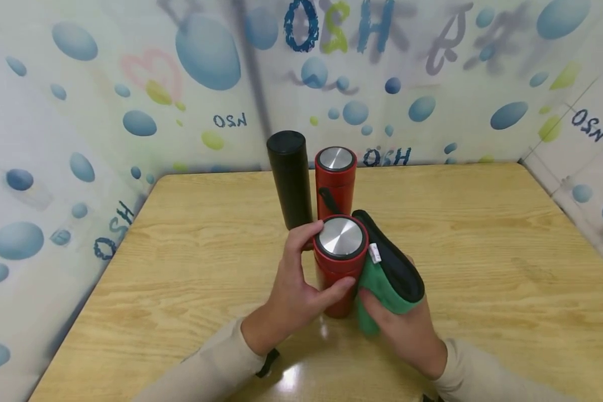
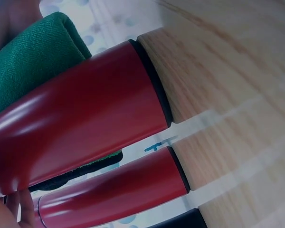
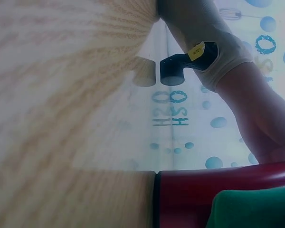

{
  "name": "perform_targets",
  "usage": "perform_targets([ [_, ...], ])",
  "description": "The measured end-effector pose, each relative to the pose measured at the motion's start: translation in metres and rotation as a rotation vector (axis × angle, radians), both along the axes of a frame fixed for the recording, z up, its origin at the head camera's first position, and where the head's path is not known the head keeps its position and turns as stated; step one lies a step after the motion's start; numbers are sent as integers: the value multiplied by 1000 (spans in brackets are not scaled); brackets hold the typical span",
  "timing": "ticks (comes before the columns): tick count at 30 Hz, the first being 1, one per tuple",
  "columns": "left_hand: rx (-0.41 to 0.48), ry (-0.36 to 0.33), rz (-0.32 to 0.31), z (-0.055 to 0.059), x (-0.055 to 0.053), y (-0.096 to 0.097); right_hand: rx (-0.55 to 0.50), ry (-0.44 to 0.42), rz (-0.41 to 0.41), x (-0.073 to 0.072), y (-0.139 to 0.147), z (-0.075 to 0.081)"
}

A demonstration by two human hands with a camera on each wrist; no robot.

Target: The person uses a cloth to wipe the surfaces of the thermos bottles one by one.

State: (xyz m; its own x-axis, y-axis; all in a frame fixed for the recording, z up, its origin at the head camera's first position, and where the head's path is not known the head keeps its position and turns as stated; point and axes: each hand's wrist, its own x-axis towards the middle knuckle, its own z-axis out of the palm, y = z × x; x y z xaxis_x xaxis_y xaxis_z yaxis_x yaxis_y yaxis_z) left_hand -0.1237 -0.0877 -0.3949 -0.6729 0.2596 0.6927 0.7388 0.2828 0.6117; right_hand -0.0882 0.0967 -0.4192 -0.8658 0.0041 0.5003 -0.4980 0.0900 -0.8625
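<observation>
A red flask [image 1: 339,279] with a brushed-metal lid stands upright on the table, gripped near its top by my left hand [image 1: 301,285]. Against its right side, my right hand [image 1: 402,329] holds a green cloth [image 1: 382,285] with a black inner face and a small white label. The cloth bulges outward like a pouch and touches the flask wall. In the left wrist view, the flask's dark base [image 2: 154,85] meets the tabletop, and the green fabric [image 2: 33,61] lies along its upper part. The right wrist view shows the cloth [image 3: 256,209] over the red wall.
Close behind stand a second red flask [image 1: 336,178] with a metal lid and a tall black flask [image 1: 291,178]. A dark strap [image 1: 329,201] shows between the red flasks. The wooden table [image 1: 196,251] meets a patterned wall [image 1: 281,84] at the back.
</observation>
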Motion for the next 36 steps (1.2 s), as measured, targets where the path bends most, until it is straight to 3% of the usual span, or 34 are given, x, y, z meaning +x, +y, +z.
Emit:
perform_targets([
  [14, 17, -5, 28, 4, -3, 0, 16, -154, -43, 9, -5, 0],
  [20, 32, -2, 20, 2, -2, 0, 26, -260, -117, 7, -3, 6],
  [27, 33, -28, 5, 3, -3, -1, 28, -290, -132, 6, 0, 10],
  [36, 72, -152, -24, 1, -2, -1, -17, -284, -126, 3, 0, 8],
])
